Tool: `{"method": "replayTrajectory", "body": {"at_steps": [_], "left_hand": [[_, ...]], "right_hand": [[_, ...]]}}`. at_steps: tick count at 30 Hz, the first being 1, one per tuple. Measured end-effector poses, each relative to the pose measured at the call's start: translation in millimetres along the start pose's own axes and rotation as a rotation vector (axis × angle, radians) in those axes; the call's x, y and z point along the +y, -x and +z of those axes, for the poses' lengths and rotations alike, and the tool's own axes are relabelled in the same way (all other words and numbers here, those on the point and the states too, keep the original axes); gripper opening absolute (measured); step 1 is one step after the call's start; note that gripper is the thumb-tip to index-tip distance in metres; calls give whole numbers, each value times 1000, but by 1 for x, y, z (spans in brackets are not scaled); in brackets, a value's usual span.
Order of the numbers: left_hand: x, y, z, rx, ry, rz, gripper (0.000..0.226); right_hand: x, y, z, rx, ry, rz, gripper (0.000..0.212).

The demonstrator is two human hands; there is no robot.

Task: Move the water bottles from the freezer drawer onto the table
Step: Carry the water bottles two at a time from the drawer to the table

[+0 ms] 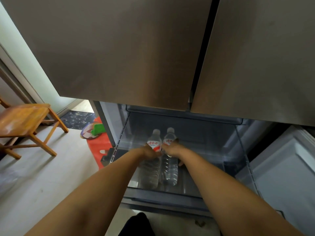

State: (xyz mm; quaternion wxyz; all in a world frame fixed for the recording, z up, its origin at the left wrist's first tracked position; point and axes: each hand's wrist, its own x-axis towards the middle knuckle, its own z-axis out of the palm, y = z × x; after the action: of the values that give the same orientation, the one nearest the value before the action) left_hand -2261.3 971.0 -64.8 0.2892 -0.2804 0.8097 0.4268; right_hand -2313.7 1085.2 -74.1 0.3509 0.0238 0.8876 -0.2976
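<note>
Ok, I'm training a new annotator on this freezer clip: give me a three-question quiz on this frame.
1. How many water bottles lie in the freezer drawer?
2. True or false: the bottles lie side by side with caps pointing away from the person.
3. Which is on the bottles: A) left hand only, B) right hand only, C) both hands?

Key: 1) two; 2) true; 3) C.

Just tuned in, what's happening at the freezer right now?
A person is reaching both arms into the open freezer drawer. The left hand is on the left water bottle and the right hand on the right water bottle. Both bottles lie side by side in the drawer, not yet lifted.
</note>
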Motion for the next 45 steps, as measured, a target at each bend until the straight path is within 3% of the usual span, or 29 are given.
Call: {"method": "replayTrajectory", "body": {"at_steps": [4, 5, 8, 10, 14, 16, 19, 25, 28, 34, 37, 41, 43, 45], "left_hand": [[-14, -32, 6, -2, 82, 97, 83], [-14, -32, 5, -4, 100, 123, 78], [-7, -21, 3, 23, 213, 152, 30], [-6, -17, 0, 34, 270, 145, 26], [-11, -27, -8, 12, 454, 130, 63], [-11, -28, -8, -38, 499, 103, 66], [8, 9, -9, -108, 570, 74, 69], [42, 83, -1, -254, 769, 122, 33], [46, 100, 6, -254, 825, 104, 40], [41, 136, 30, -422, 976, 145, 51], [40, 150, 38, -473, 964, 151, 50], [42, 163, 47, -491, 822, 202, 56], [40, 166, 53, -380, 713, 297, 46], [40, 164, 59, -240, 562, 436, 38]], "right_hand": [[6, -24, 18, 38, -73, 1, 107], [9, -26, 19, 60, -87, 3, 110], [17, -31, 18, 134, -172, -4, 100], [22, -35, 12, 115, -268, -32, 86], [33, -17, -12, -83, -623, 24, 53], [37, -2, -23, -173, -735, 61, 39], [39, 19, -37, -261, -864, 43, 43], [47, 73, -70, -296, -1051, 22, 46], [55, 91, -76, -223, -1132, 43, 67], [79, 135, -87, -250, -1237, -52, 63], [89, 154, -89, -213, -1262, -102, 67], [102, 182, -87, -98, -1250, -165, 56], [109, 191, -83, 26, -1162, -167, 57], [120, 203, -78, 270, -1066, -180, 55]]}}
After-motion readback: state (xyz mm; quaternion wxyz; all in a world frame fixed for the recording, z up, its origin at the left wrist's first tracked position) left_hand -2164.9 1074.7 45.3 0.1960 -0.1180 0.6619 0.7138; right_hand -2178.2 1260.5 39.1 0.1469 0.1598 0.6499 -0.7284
